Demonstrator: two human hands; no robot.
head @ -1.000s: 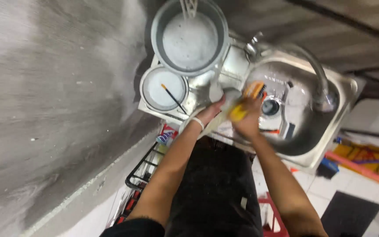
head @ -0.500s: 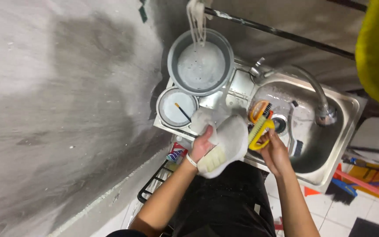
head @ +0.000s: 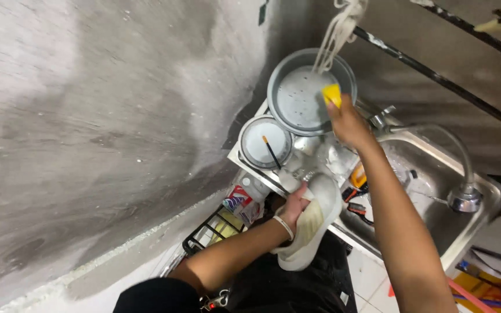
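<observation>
Two hands work apart: the right hand [head: 348, 123] pinches a yellow sponge [head: 331, 93] inside the large grey basin [head: 297, 98], while the left hand [head: 294, 210], nearer the body, clasps a white shoe [head: 311, 223], toe pointing away.

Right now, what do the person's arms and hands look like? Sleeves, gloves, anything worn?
Both hands are bare, no gloves. The left hand has a thin pale band around the wrist; its forearm is uncovered, with a dark sleeve edge up near the shoulder at the bottom of the view. The right hand and its forearm are uncovered all the way to the frame edge, with no band or watch visible. No markings can be made out on either arm.
</observation>
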